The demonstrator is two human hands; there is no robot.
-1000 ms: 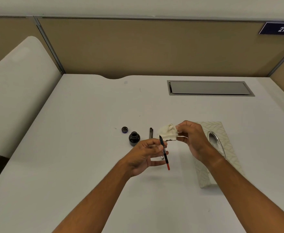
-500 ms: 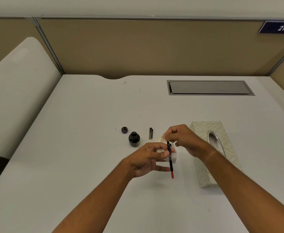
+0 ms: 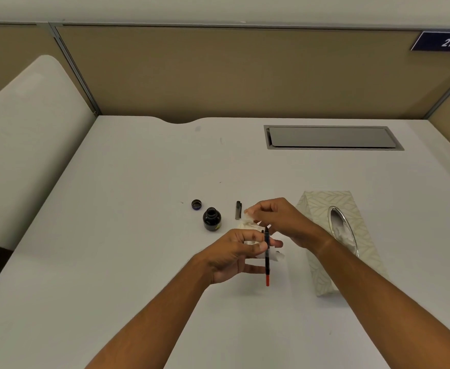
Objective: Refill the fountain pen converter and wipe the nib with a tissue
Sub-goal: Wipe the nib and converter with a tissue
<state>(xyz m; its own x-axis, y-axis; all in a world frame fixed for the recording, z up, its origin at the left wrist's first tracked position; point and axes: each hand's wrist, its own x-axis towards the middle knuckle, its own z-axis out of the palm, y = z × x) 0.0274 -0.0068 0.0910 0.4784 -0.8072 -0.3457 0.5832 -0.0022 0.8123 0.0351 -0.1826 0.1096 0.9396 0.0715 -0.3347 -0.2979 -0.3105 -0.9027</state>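
Note:
My left hand (image 3: 231,253) pinches the thin pen section with its converter (image 3: 267,258), held nearly upright, red end pointing down toward me. My right hand (image 3: 279,219) grips a crumpled white tissue (image 3: 247,223) wrapped over the upper end of the pen, so the nib is hidden. An open black ink bottle (image 3: 211,219) stands just left of my hands, its small round cap (image 3: 196,204) lying behind it. The dark pen cap or barrel (image 3: 238,209) lies on the desk beside the tissue.
A pale leaf-patterned tissue box (image 3: 322,209) lies to the right under my right forearm. A grey cable hatch (image 3: 330,137) is set in the white desk (image 3: 112,235) at the back right. Beige partitions close the far side; a white curved panel stands at the left.
My right hand brought the tissue down from above and right onto the pen's upper end. My left hand turned the pen more upright and shifted it slightly right.

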